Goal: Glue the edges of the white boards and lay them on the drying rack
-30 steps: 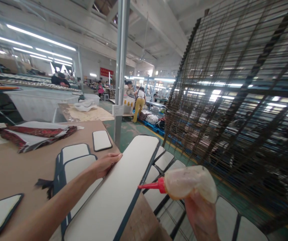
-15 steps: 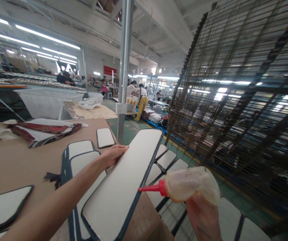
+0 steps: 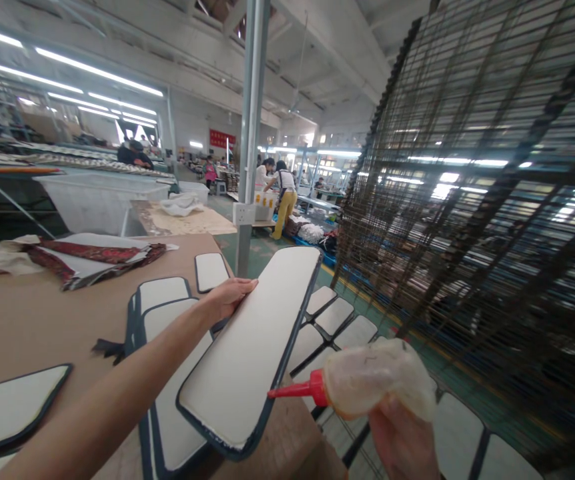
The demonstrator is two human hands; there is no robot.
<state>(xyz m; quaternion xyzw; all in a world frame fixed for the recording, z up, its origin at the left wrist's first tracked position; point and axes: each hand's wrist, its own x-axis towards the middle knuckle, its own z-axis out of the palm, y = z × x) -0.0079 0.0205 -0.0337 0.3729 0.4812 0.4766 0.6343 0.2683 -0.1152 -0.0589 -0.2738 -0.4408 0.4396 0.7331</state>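
Note:
A long white panel with dark edging [image 3: 255,340] is held tilted by my left hand [image 3: 235,297], whose fingers are closed on its left edge. On the right, my right hand [image 3: 400,427] grips a translucent squeeze bottle [image 3: 377,380] with a red nozzle. The nozzle tip is at the panel's dark right edge, near its lower end. Under and left of the held panel lies a stack of similar panels [image 3: 177,393]. A smaller panel [image 3: 211,271] rests beyond my left hand.
Brown table [image 3: 7,320] with folded patterned fabric [image 3: 102,257] and another panel [image 3: 12,407] at left. More panels [image 3: 335,317] lie on a rack at right. A metal post [image 3: 250,133] and tall wire racks [image 3: 492,167] stand ahead. People work in the background.
The held panel's near end has risen and shifted right, showing its whole lower edge. The bottle's nozzle has moved slightly down and left along the panel's edge.

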